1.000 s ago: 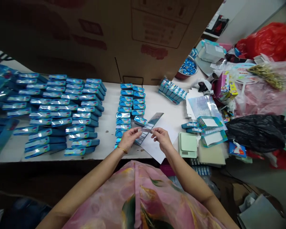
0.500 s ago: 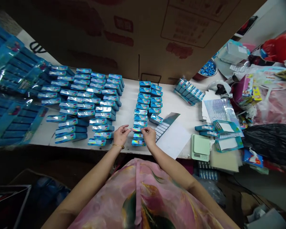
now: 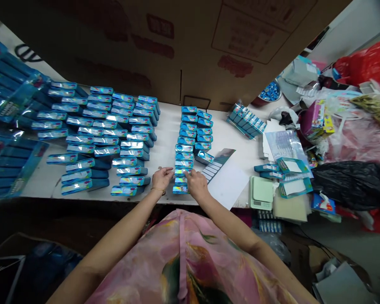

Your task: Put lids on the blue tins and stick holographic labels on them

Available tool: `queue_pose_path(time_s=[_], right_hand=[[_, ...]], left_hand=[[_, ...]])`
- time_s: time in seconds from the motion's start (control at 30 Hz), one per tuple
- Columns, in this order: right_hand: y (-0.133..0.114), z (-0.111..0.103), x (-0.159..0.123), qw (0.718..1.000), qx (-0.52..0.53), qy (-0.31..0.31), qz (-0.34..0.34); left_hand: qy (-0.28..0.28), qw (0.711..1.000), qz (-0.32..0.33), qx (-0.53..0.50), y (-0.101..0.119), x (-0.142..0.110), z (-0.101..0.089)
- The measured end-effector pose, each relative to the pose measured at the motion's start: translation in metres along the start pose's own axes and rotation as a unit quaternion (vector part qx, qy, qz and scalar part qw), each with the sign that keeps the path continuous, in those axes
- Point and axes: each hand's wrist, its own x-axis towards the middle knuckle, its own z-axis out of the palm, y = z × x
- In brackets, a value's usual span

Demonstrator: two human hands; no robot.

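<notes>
Two columns of small blue boxes stand on the white table, and their narrow top faces are shiny. At the near end of the left column, my right hand (image 3: 196, 184) touches the top of one blue box (image 3: 179, 172) with a fingertip, its other fingers bent. My left hand (image 3: 162, 179) is at the left side of that box, thumb and forefinger slightly apart with nothing visible between them. Whether its fingertips touch the box I cannot tell. Right of the column lies a label sheet (image 3: 213, 169) with white strips, partly under a white paper sheet (image 3: 229, 183).
Many blue boxes (image 3: 104, 151) stand in rows on the left, beside larger blue display packs (image 3: 15, 105). A big cardboard box (image 3: 190, 50) rises behind. To the right are a green scale (image 3: 261, 193), a bundle of boxes (image 3: 246, 121) and a bowl of blue pieces (image 3: 270, 91).
Both hands pinched a small shiny strip over the box; now my right fingertip is down on the box top and my left fingers have parted from the strip. The view has turned slightly.
</notes>
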Motion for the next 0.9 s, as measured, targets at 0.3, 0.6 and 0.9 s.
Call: queue_pose_path(time_s=[0.3,0.6,0.9], right_hand=[[0.032,-0.01,-0.003,0.99,0.109,0.032,0.078],[0.009,0.0,-0.002,0.998,-0.004,-0.052,-0.023],[0.09,-0.03,-0.009,0.959,0.142,0.228,0.093]], left_hand=[[0.01,0.998,-0.057,-0.024,0.017,-0.009,0.004],[0.016,0.997,0.021,0.077,0.015,-0.006,0.006],[0.118,0.983,0.074,0.122,0.017,-0.01,0.006]])
